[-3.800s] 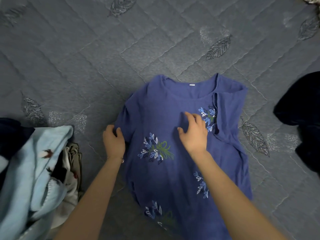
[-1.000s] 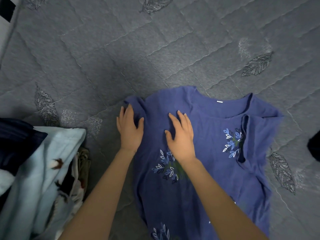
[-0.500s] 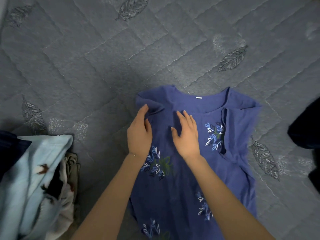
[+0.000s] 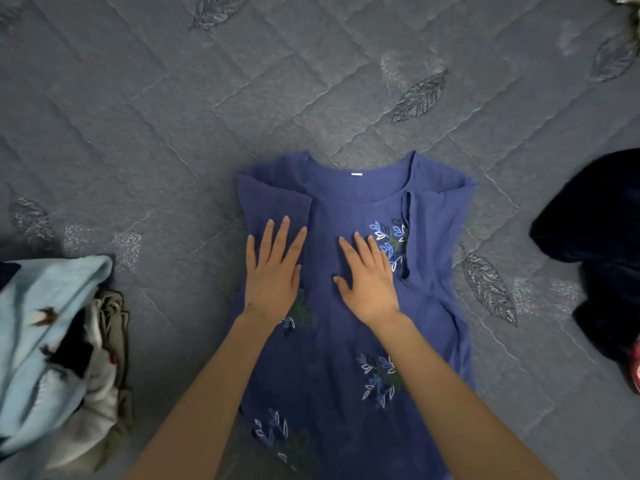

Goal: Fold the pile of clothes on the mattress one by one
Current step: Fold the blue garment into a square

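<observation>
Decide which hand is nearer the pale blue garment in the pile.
Left. The left hand lies to the right of the pale blue garment, apart; the right hand lies farther right.

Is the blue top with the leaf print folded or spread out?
Partly folded. The blue top lies flat on the mattress with both sleeves turned in over its front; its long body is unfolded.

Far side: mattress [image 4: 173, 116] lies bare beyond the collar of the shirt [image 4: 332, 358], open all across. Left of my left hand [image 4: 273, 271]: a bare strip of mattress, then the pile of clothes [image 4: 52, 341] at the edge of view. Right of my right hand [image 4: 367, 282]: a bare strip past the shirt, then a dark garment [image 4: 595, 220], well apart from the shirt.
</observation>
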